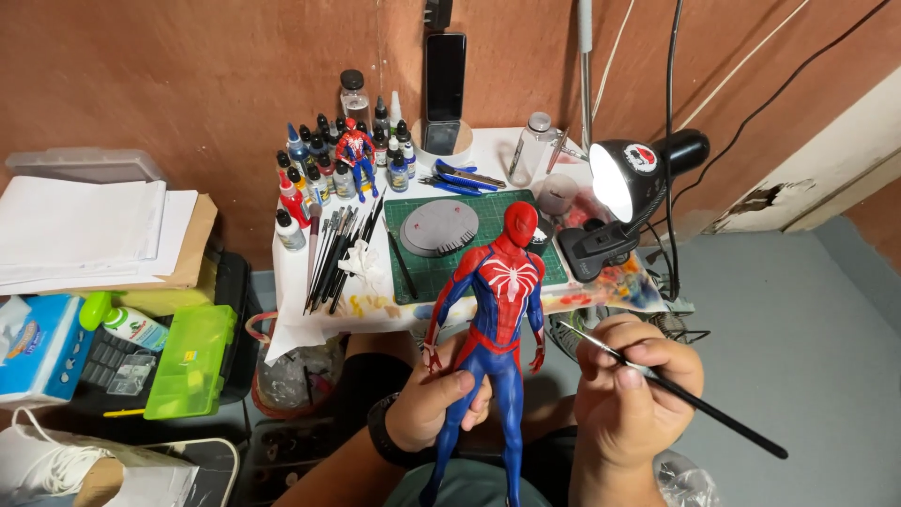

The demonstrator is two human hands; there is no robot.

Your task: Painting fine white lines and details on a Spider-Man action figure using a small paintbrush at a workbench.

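At lower centre, the left hand (436,404) is closed around the legs of the upright figure (497,300). Just right of it, the right hand (629,390) pinches a brush (694,402), its tip near the figure's arm.

The head camera is looking steeply down from close above. It is facing a small table (488,141), probably against the wall (188,75).

Both hands are bare, no gloves or rings that I can spot. The left hand (434,402) has a black band like a watch strap just behind it on the wrist. The right hand (631,392) has a bare wrist, no sleeves showing.
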